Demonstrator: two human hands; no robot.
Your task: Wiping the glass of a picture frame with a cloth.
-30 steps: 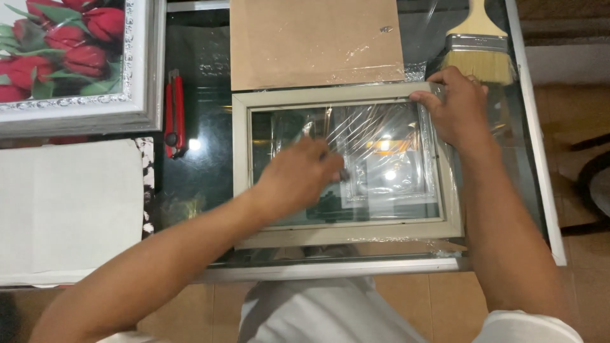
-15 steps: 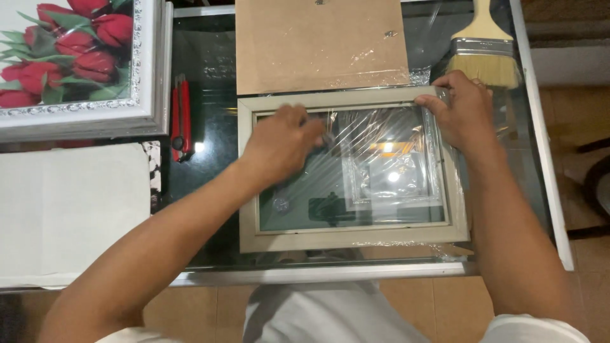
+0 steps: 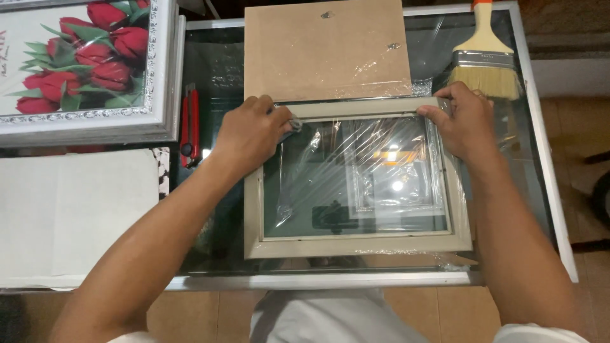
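1. Frame [image 3: 356, 244], beige and glazed, is laid flat on the glass counter [image 3: 540, 159], just below a brown backing board [image 3: 327, 47].
2. Its upper corners are pinched by left hand [image 3: 251, 133] and right hand [image 3: 464, 121], each grip clenched on it.
3. Clear film [image 3: 356, 171] over the glass seems mid-handling; steady, even tension is judged necessary next.

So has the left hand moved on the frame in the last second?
Yes. The left hand went from the glass middle to the beige frame's top left corner.

A picture-framing workshop: glass table [image 3: 534, 190] with frame [image 3: 356, 244] centre, backing board [image 3: 324, 51] at 12 o'clock, brush [image 3: 484, 60] at 1, framed print [image 3: 82, 70] at 10.
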